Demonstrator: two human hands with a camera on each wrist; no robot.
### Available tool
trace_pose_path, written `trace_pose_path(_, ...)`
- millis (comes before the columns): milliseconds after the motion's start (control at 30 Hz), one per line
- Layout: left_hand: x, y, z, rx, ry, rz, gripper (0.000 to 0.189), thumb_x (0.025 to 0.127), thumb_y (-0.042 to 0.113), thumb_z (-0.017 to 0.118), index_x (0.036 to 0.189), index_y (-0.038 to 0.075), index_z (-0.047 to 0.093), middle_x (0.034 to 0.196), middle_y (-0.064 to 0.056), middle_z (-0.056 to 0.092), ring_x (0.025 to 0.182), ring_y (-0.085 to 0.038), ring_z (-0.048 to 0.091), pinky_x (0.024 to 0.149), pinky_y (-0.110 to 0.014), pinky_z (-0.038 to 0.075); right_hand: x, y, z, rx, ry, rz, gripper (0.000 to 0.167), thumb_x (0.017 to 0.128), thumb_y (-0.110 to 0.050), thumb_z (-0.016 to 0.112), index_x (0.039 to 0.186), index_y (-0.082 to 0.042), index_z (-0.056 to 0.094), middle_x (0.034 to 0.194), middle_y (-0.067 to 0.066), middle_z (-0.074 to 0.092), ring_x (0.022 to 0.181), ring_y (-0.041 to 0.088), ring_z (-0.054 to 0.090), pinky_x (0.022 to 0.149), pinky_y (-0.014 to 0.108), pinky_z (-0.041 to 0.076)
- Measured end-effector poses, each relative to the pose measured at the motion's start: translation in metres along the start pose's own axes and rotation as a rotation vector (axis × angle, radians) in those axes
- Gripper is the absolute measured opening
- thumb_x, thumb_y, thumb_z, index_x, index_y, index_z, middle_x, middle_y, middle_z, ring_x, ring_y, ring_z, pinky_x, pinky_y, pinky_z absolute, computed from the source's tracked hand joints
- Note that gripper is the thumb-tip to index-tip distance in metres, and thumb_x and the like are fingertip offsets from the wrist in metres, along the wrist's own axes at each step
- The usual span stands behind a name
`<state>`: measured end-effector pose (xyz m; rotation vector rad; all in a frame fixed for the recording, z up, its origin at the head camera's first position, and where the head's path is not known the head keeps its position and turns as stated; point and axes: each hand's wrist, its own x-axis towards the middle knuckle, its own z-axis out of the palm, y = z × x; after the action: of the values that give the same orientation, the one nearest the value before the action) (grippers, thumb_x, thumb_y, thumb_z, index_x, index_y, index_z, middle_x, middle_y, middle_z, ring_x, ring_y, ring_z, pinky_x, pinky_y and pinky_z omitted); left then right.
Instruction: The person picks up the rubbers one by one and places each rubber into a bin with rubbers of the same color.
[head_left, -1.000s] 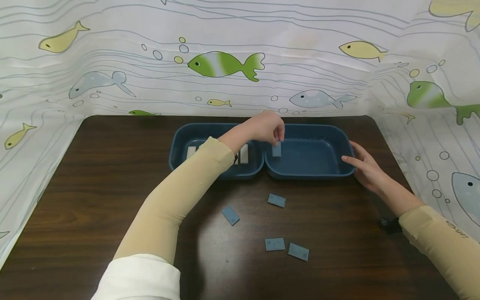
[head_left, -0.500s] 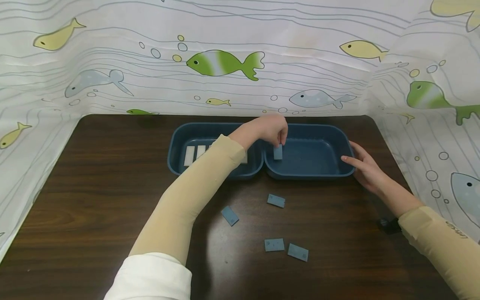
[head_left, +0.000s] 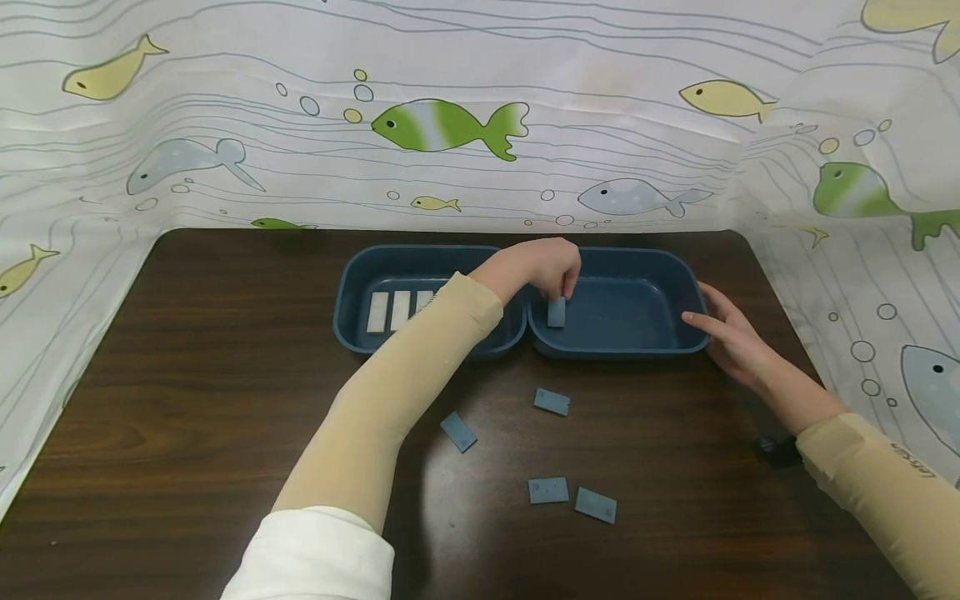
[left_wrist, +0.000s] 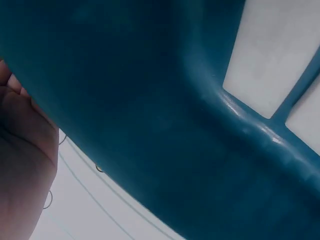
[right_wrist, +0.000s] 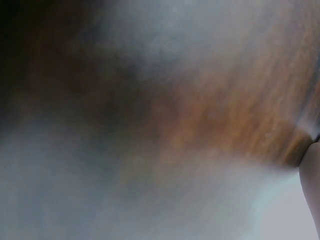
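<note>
Blue-grey tile (head_left: 556,313): inside the right bin (head_left: 630,315), at its left end, close to the wall facing the left bin (head_left: 348,293). Can't tell if its lower edge touches the floor. Left hand (head_left: 552,265) has it pinched by the top, fingertips together, pointing down. Right hand (head_left: 727,335) grips the right bin's right end, thumb over the rim, other fingers outside.

Risks, my read: small grip area, fingers hide the top edge, so the tile could twist, slip or drop flat if the pinch loosens. Tile could knock the right bin's near wall or left end if lowered off line. A tug from the right hand would shift the bin under the tile. Left sleeve (head_left: 408,362) crosses over the left bin; a low forearm could snag its rim or disturb the white tiles (head_left: 401,311) in it.

Edges/room: bare floor runs from the tile to the right bin's right end, so most space is that way; tight toward its left end. Bin rims sit against each other or nearly so. Four loose tiles (head_left: 552,402) lie on the table (head_left: 202,400) in front of the right bin, apart from it. Fish-print backdrop (head_left: 300,125) rises behind it. Right wrist view too blurred to help.
</note>
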<state>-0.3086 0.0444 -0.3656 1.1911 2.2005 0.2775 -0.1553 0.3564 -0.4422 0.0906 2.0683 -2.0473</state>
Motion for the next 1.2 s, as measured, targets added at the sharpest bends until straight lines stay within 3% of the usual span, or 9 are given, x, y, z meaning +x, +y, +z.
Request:
trace_pose_path(267, 0.0027, 0.001, 0.0004, 0.002, -0.027, -0.038, 0.014, 0.097, -0.002, 0.074, 0.108, 0.005, 0.079, 0.119, -0.008, 0.074, 0.091, -0.017, 0.07, 0.086, -0.028, 0.061, 0.0004, 0.0, 0.0002, 0.002, 0.0, 0.004, 0.052, 0.11, -0.007, 0.053, 0.155, -0.025, 0.033, 0.136, -0.013, 0.047, 0.108, 0.0, 0.065, 0.085, 0.018, 0.058)
trace_pose_path(533, 0.0043, 0.0042, 0.0037, 0.104, -0.026, -0.055, 0.019, 0.098, -0.001, 0.073, 0.114, 0.006, 0.079, 0.123, -0.007, 0.074, 0.092, -0.016, 0.068, 0.087, -0.029, 0.059, 0.0001, -0.0003, 0.0004, -0.019, 0.006, 0.013, 0.053, 0.11, -0.008, 0.054, 0.155, -0.025, 0.032, 0.136, -0.013, 0.047, 0.109, -0.001, 0.064, 0.085, 0.017, 0.057)
trace_pose_path(933, 0.0063, 0.0022, 0.0092, 0.171, 0.021, -0.042, 0.02, 0.096, 0.0, 0.075, 0.114, 0.01, 0.079, 0.122, -0.004, 0.075, 0.098, -0.017, 0.064, 0.088, -0.03, 0.056, 0.0001, -0.0014, 0.0008, -0.014, 0.005, 0.011, 0.055, 0.11, -0.008, 0.054, 0.157, -0.022, 0.03, 0.135, -0.011, 0.048, 0.108, 0.0, 0.065, 0.085, 0.018, 0.058)
trace_pose_path(1200, 0.0034, 0.0041, 0.0078, 0.15, 0.028, -0.035, 0.023, 0.096, -0.002, 0.072, 0.115, 0.009, 0.079, 0.125, -0.005, 0.074, 0.103, -0.018, 0.063, 0.088, -0.031, 0.056, 0.0, -0.0022, 0.001, -0.019, 0.008, 0.017, 0.054, 0.11, -0.008, 0.054, 0.156, -0.022, 0.031, 0.134, -0.011, 0.048, 0.107, 0.0, 0.065, 0.085, 0.018, 0.058)
